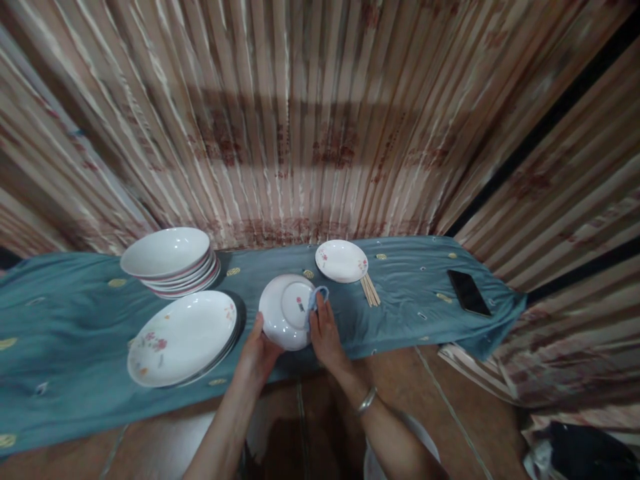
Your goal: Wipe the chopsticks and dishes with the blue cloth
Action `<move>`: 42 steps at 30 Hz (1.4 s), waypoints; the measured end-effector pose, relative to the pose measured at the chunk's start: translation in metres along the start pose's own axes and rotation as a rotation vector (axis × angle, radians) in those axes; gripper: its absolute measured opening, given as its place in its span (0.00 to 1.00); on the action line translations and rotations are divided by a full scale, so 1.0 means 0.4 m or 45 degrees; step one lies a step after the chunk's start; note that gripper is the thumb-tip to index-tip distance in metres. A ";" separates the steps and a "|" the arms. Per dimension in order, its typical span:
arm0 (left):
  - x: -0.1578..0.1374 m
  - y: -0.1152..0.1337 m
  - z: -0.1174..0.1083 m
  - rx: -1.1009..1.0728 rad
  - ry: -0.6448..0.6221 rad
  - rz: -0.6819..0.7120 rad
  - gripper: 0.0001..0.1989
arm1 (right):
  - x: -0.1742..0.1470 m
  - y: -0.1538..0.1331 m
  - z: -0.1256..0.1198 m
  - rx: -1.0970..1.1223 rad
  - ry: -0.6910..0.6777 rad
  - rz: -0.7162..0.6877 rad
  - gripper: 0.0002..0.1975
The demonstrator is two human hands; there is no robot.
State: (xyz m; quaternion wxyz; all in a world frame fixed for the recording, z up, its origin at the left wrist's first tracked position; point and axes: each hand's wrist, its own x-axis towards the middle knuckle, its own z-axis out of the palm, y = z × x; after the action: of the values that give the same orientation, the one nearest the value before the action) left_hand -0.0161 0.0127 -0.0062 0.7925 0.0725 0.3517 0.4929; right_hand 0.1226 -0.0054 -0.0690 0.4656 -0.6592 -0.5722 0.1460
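A white bowl [280,313] is held tilted above the front part of the table, its underside and foot ring facing me. My left hand [257,353] grips the bowl's lower left edge, thumb on the outside. On the right side, my right hand [325,333] presses a light blue cloth [316,301] against the bowl. The cloth is bunched under the fingers, and part of it sticks out beyond them. A silver bangle [367,400] circles the right wrist. The bowl's inside is hidden.
On the blue tablecloth [410,320] stand stacked white bowls and plates [167,253], oval floral plates [185,340], a small floral plate [341,260] beside several chopsticks [371,291], and a black phone [469,292]. A patterned curtain [300,133] hangs behind. A white container [420,433] is below.
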 end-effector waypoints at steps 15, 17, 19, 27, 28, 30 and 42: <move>-0.014 0.004 0.015 0.055 0.051 0.061 0.27 | -0.080 -0.056 -0.020 -0.131 -0.105 -0.262 0.24; -0.009 0.003 0.008 0.038 0.036 0.036 0.26 | -0.095 -0.082 -0.025 -0.193 -0.146 -0.341 0.25; -0.008 0.003 0.008 0.022 0.045 0.020 0.25 | -0.102 -0.104 -0.029 -0.234 -0.184 -0.383 0.25; -0.021 -0.016 0.035 0.092 0.039 0.198 0.22 | -0.049 -0.120 -0.044 -0.234 -0.227 -0.478 0.27; -0.021 -0.019 0.036 0.112 0.022 0.216 0.22 | -0.040 -0.119 -0.045 -0.234 -0.216 -0.461 0.28; -0.021 -0.024 0.036 0.138 -0.014 0.228 0.20 | -0.023 -0.117 -0.049 -0.233 -0.184 -0.415 0.29; 0.005 -0.029 0.030 0.074 0.116 0.250 0.21 | 0.016 -0.043 -0.052 -0.248 -0.126 -0.277 0.25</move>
State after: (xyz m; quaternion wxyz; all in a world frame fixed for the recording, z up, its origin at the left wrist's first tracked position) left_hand 0.0004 0.0115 -0.0036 0.7211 0.1072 0.3927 0.5606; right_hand 0.1293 -0.0106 -0.0425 0.3837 -0.6273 -0.6740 0.0708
